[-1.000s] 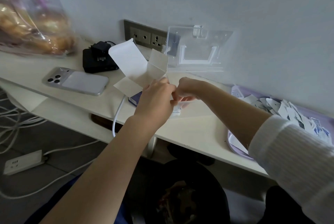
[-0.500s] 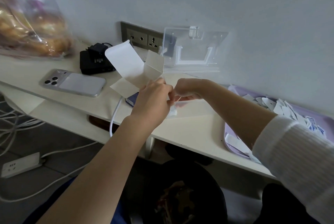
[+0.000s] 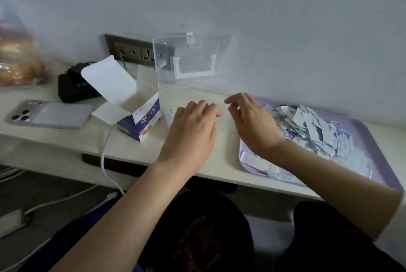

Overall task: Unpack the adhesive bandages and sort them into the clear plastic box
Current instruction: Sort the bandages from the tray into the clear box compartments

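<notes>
Released, the bandage box (image 3: 140, 121) stands beside the left hand (image 3: 191, 133), loose-fingered and empty like the right hand (image 3: 252, 125).

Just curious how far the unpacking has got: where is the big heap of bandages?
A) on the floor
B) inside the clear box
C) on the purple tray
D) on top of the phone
C: the bandages lie heaped on the purple tray at the desk's right end.

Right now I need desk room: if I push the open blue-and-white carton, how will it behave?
Probably light: the carton is thin card with its flaps open. Standing upright on a small base, it may tip if pushed high. The raised lid flap looks floppy.
</notes>
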`<action>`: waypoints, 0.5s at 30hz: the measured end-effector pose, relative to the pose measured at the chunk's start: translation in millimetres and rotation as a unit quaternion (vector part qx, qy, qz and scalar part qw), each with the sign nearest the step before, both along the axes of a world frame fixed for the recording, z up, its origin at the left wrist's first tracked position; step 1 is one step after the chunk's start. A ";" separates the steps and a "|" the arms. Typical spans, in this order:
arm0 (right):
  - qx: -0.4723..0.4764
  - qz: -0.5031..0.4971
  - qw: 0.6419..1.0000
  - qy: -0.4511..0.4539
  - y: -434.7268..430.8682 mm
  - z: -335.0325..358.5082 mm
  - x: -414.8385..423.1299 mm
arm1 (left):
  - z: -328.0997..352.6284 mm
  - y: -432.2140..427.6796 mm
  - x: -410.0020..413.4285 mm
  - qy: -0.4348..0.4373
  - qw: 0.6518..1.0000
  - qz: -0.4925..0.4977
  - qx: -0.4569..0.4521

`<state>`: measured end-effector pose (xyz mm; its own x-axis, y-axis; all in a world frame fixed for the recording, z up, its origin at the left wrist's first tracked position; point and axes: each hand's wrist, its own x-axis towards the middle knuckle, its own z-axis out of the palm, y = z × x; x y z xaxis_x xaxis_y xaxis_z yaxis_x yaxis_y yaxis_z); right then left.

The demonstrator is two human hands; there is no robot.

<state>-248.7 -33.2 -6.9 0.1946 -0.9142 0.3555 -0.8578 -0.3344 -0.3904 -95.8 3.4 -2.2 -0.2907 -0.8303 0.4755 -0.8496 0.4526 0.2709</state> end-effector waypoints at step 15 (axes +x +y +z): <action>0.329 0.088 0.930 0.141 44.1 -33.8 -118.6 | -60.0 -0.1 -93.7 -0.195 0.948 -0.181 0.174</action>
<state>-367.3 10.9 -40.7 0.3630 -0.8605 -0.3573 -0.9113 -0.2480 -0.3286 -189.4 3.4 -62.2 -0.6844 -0.7290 -0.0102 -0.7213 0.6750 0.1553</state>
